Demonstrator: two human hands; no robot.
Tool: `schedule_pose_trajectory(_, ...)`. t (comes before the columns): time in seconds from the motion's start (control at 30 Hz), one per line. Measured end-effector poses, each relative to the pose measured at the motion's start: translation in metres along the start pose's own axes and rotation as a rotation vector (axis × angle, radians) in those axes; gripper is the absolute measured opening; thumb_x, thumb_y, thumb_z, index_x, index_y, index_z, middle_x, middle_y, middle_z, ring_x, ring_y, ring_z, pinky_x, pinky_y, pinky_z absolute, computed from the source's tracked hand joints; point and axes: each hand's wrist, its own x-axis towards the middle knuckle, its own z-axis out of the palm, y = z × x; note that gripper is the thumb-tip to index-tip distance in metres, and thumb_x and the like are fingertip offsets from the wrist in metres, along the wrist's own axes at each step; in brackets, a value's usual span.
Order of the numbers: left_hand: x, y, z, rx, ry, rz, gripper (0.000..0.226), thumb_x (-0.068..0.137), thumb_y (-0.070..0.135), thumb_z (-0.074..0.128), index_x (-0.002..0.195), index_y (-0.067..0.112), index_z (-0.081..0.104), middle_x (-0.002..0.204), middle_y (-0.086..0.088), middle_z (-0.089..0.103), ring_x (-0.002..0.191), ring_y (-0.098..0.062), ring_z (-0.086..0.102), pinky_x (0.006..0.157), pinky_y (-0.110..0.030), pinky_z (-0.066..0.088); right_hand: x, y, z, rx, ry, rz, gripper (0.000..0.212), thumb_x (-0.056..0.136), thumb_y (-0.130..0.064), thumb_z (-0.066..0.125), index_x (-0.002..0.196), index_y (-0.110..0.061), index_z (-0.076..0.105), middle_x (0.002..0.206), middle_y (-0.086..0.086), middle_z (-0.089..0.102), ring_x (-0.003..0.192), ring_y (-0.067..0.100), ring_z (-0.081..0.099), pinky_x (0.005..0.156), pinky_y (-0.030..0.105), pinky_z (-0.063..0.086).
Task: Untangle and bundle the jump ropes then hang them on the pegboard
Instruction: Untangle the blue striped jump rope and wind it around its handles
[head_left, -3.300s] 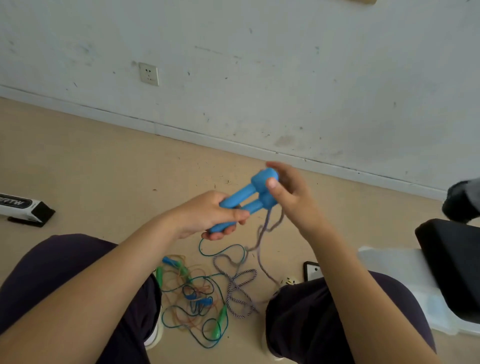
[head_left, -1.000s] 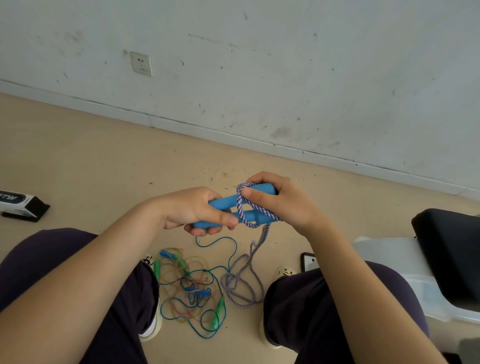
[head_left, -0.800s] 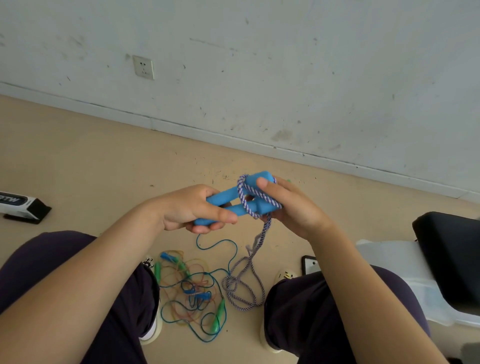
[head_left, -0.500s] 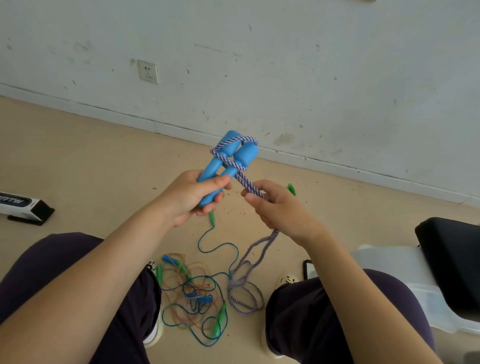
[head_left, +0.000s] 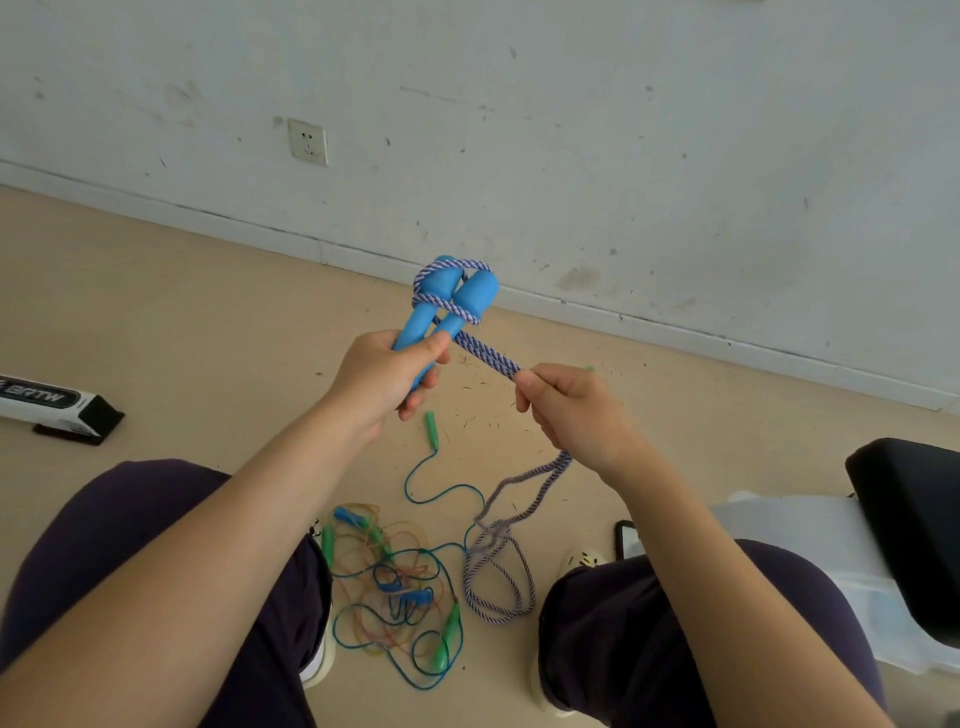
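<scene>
While the left hand grips the upward-pointing blue handles, the right hand pinches their rope.

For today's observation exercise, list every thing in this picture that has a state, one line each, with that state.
Blue handles: side by side, gripped by the left hand, braided rope looped around their tops.
Braided rope: taut between handles and right hand, the rest trailing to the floor.
Thin jump ropes: tangled on the floor.
Wall socket: nothing plugged in.
</scene>
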Motion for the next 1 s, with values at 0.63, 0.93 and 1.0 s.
schedule_pose_trajectory(0.63, -0.010, -0.009, 0.014, 0.742, -0.643, -0.060, 0.026, 0.085, 0.039, 0.076, 0.086, 0.016, 0.063, 0.068, -0.002, 0.075, 0.038, -0.013, 0.055, 0.039, -0.019, 0.036, 0.007, 0.002, -0.005, -0.228, 0.105, -0.256, 0.026, 0.084, -0.035, 0.075, 0.074, -0.011, 0.072, 0.063, 0.008, 0.058, 0.056, 0.008, 0.042, 0.054, 0.029, 0.036)
schedule_pose_trajectory(0.93, -0.012, -0.009, 0.014, 0.733, -0.697, -0.056, 0.025, 0.084, 0.036, 0.078, 0.088, 0.015, 0.065, 0.074, -0.005, 0.076, 0.038, -0.014, 0.055, 0.040, -0.020, 0.038, 0.011, 0.004, -0.001, -0.348, 0.194, -0.248, 0.054, 0.069, -0.046, 0.085, 0.082, -0.026, 0.037, 0.064, -0.012, 0.039, 0.053, 0.005, 0.037, 0.049, 0.021, 0.032)
schedule_pose_trajectory(1.0, -0.013, -0.011, 0.014, 0.719, -0.705, -0.049, 0.025, 0.084, 0.036, 0.079, 0.087, 0.016, 0.065, 0.075, -0.006, 0.076, 0.038, -0.014, 0.054, 0.040, -0.020, 0.038, 0.012, 0.005, -0.001, -0.312, 0.155, -0.272, 0.051, 0.070, -0.038, 0.086, 0.072, -0.024, 0.037, 0.064, -0.010, 0.039, 0.056, 0.006, 0.034, 0.052, 0.021, 0.031)
